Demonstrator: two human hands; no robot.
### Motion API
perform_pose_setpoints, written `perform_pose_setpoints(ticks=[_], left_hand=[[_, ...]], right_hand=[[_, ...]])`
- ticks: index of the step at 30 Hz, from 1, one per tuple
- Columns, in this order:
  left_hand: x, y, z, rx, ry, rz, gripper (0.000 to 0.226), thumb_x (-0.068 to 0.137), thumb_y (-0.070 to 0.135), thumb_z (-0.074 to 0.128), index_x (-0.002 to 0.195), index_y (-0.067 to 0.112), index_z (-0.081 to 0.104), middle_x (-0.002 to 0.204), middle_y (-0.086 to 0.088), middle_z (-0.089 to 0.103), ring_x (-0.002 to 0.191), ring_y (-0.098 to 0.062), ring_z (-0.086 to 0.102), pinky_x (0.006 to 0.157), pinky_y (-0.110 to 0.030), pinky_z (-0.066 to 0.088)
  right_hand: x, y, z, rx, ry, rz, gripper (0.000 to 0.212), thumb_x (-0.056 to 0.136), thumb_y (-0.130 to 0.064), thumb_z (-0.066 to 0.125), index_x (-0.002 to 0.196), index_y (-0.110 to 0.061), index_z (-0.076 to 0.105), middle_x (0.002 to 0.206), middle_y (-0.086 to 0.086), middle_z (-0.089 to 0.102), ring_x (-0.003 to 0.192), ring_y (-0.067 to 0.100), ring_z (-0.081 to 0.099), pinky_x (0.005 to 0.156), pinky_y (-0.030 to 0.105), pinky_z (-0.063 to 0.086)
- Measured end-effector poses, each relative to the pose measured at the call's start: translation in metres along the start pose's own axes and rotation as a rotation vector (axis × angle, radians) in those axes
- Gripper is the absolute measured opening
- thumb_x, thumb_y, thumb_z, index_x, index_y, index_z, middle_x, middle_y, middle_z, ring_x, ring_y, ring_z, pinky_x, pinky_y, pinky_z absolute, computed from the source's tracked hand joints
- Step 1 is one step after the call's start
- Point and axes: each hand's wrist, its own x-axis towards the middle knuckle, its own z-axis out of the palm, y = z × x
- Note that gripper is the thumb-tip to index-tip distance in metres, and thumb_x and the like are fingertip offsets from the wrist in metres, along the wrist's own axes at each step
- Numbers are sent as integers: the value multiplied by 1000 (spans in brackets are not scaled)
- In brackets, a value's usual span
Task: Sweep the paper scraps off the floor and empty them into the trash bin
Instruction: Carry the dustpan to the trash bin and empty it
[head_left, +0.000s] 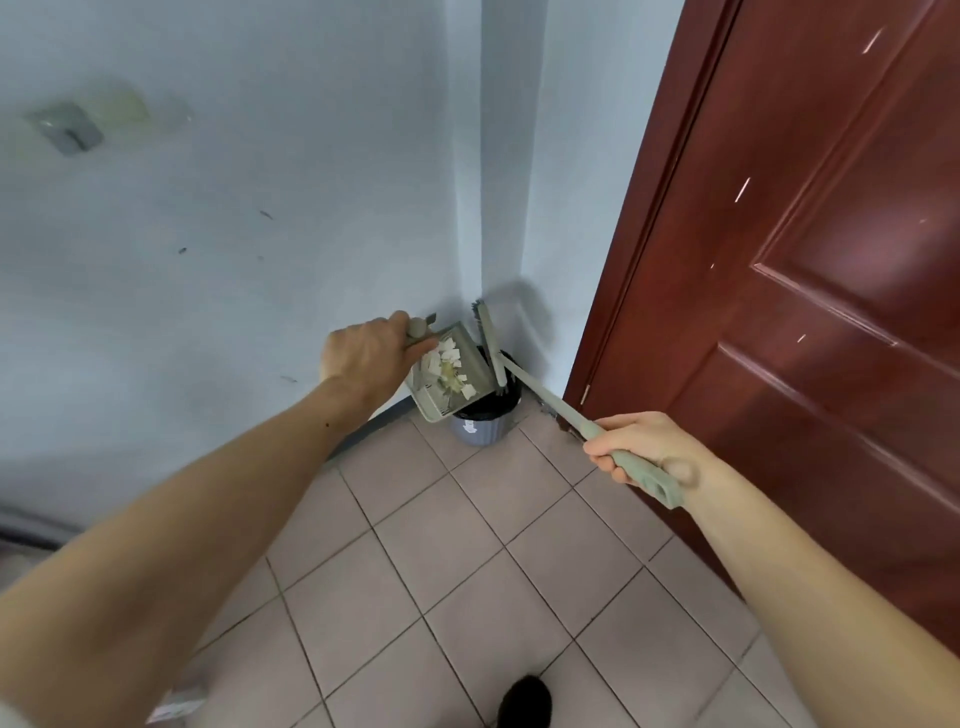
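My left hand (363, 358) grips the handle of a pale green dustpan (470, 371), tilted steeply over a small grey trash bin (480, 428) with a black liner in the corner. White and yellowish paper scraps (447, 366) lie inside the pan. My right hand (641, 449) holds the handle of a matching green brush (491, 345), whose head stands at the pan's right edge, above the bin's mouth.
A dark red wooden door (805, 260) fills the right side, close to the bin. Pale blue walls (234, 234) meet at the corner behind the bin. The floor is beige tile (467, 571). A dark shoe tip (524, 699) shows at the bottom.
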Motion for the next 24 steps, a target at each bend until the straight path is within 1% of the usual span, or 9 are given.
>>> perform_pose_setpoints(ticks=[4, 7, 10, 12, 16, 19, 21, 23, 24], left_hand=[[20, 28, 14, 73, -63, 134, 52, 96, 60, 27, 106, 14, 49, 100, -3, 66, 88, -29, 66, 58, -33, 37], [22, 42, 33, 120, -97, 198, 54, 96, 61, 27, 111, 14, 49, 102, -4, 65, 88, -29, 68, 57, -33, 39], [27, 49, 50, 140, -121, 241, 54, 96, 61, 25, 112, 15, 48, 101, -3, 66, 88, -27, 68, 55, -33, 39], [28, 51, 57, 137, -146, 261, 54, 96, 62, 24, 112, 16, 46, 101, -2, 65, 88, -26, 68, 55, -33, 39], [22, 60, 59, 119, -190, 222, 62, 88, 73, 27, 101, 16, 46, 90, 0, 67, 79, -25, 68, 54, -32, 39], [15, 72, 62, -60, -263, 118, 69, 76, 84, 29, 88, 18, 46, 73, 1, 60, 73, -25, 64, 58, -33, 42], [16, 82, 67, -223, -290, 46, 71, 78, 81, 21, 83, 18, 51, 70, 2, 60, 75, -24, 65, 63, -34, 44], [21, 89, 73, -375, -402, -24, 76, 81, 78, 15, 89, 17, 59, 70, 3, 68, 77, -21, 67, 74, -37, 49], [24, 91, 76, -460, -489, -70, 76, 81, 78, 17, 95, 17, 60, 69, 2, 71, 73, -18, 67, 80, -39, 51]], right_hand=[[22, -1, -20, -6, -3, 2, 27, 83, 11, 66, 109, 17, 67, 61, 14, 54, 41, 13, 49, 37, 19, 43], [34, 2, -24, 37, -17, 23, 24, 83, 11, 66, 107, 15, 68, 59, 12, 56, 40, 13, 50, 37, 19, 44], [44, 6, -22, 65, -25, 33, 24, 84, 11, 66, 107, 10, 69, 56, 11, 56, 40, 12, 51, 38, 19, 44], [50, 8, -19, 76, -27, 30, 24, 83, 11, 66, 106, 11, 69, 56, 11, 56, 42, 13, 50, 39, 19, 44], [55, 11, -16, 90, -14, 21, 27, 81, 12, 67, 108, 11, 68, 56, 11, 56, 45, 15, 50, 38, 20, 44], [59, 13, -10, 93, -4, 25, 28, 81, 13, 67, 109, 12, 68, 54, 11, 56, 42, 14, 50, 37, 20, 43], [60, 16, -8, 102, 7, 30, 29, 82, 13, 67, 110, 13, 67, 52, 9, 56, 40, 13, 50, 36, 19, 43], [61, 19, -7, 118, 14, 37, 32, 81, 13, 67, 113, 12, 66, 50, 9, 57, 39, 13, 51, 36, 20, 43], [62, 20, -6, 122, 15, 42, 33, 81, 13, 67, 114, 12, 66, 50, 9, 58, 38, 12, 51, 36, 20, 43]])
